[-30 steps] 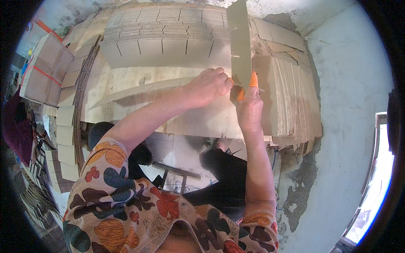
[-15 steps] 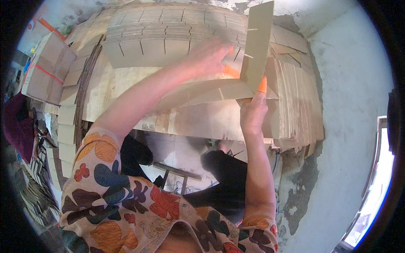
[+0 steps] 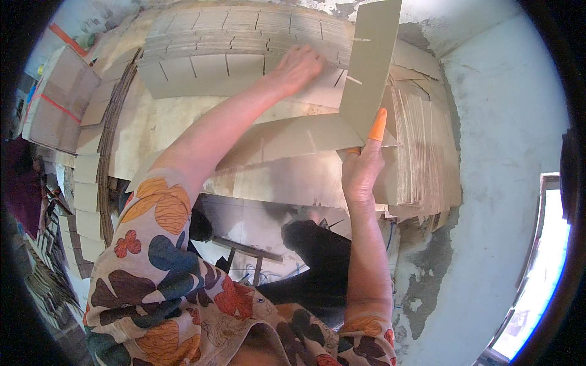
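We have swung the slotted cardboard strip [image 3: 371, 67] further upright, our right hand [image 3: 361, 171] pinching its lower end. Our left hand [image 3: 299, 67] has left it and now rests, fingers curled, on the stacked strips [image 3: 232, 43] behind, so the strip hangs from the right hand alone.

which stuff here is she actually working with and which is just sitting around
In use:
- slotted cardboard strip, held upright by the right hand with an orange finger cover
- top strip of the stack, under the left hand

Lying about:
- side pile of strips
- tied bundle of cardboard
- plaster wall
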Action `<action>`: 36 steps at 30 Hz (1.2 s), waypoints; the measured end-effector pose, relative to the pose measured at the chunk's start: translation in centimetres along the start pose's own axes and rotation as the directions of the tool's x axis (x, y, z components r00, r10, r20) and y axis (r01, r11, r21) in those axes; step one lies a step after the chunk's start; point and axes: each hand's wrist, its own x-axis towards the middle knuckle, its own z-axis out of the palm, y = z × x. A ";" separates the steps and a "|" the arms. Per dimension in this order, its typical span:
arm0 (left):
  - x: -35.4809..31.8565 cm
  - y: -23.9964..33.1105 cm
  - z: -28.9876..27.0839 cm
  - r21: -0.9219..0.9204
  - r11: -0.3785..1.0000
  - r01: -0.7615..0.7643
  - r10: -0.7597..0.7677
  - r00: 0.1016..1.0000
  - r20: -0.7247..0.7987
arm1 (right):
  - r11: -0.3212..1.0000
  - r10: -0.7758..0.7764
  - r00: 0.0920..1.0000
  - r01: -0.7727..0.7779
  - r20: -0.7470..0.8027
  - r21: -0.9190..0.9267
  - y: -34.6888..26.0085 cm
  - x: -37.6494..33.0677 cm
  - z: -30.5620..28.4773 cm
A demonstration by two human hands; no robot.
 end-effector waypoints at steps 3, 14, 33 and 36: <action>-0.5 0.5 -1.7 -0.091 0.992 -0.088 0.083 0.995 -0.049 | 0.997 -0.070 0.997 0.070 -0.042 -0.022 0.2 -0.1 -0.1; -1.2 2.4 -4.8 -0.257 0.954 -0.155 0.145 0.988 -0.057 | 0.989 -0.143 0.989 0.144 0.049 -0.018 1.5 -0.3 0.3; -3.0 2.7 -6.5 -0.354 0.928 -0.114 0.048 0.981 -0.187 | 0.952 -0.287 0.957 0.290 0.048 -0.094 1.2 -1.6 -0.3; -2.8 2.6 -6.5 -0.333 0.935 -0.122 0.061 0.981 -0.186 | 0.969 -0.229 0.971 0.235 0.076 -0.080 1.1 -1.7 -0.3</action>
